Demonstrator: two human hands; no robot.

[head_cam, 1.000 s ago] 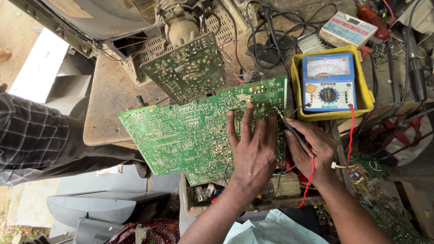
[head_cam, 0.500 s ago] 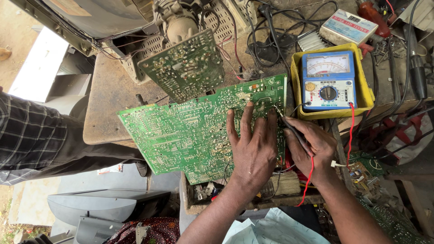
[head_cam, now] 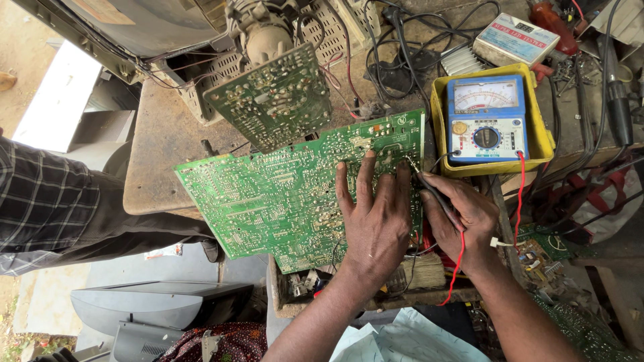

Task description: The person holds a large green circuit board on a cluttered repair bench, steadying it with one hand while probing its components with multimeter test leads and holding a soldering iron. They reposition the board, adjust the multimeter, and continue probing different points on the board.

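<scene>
A: Where's the board [head_cam: 282, 201], and why does it lie like that?

B: Centre of the frame, solder side up, tilted, its upper edge on the table [head_cam: 161, 154] and its lower right part over a box of parts. That face up puts the joints within reach of a probe.

A: And the left hand [head_cam: 376, 214]?

B: Flat on the board's right part, fingers spread, pressing down. No grip closed on anything; it looks to be steadying the board so it won't rock.

A: The right hand [head_cam: 466, 221]?

B: Just right of it, at the board's right edge, grip clenched around 1 dark probe [head_cam: 436, 194], held like a pen, tip on the board near the upper right corner.

A: The meter [head_cam: 486, 121]?

B: Upper right, in a yellow case, dial facing up, near the hands, likely so it reads at a glance. A red lead [head_cam: 520, 194] runs down from it past the right hand.

A: Anything else?

B: A smaller board [head_cam: 275, 97] leans at upper centre; a person's checked sleeve [head_cam: 33, 201] at left.
</scene>
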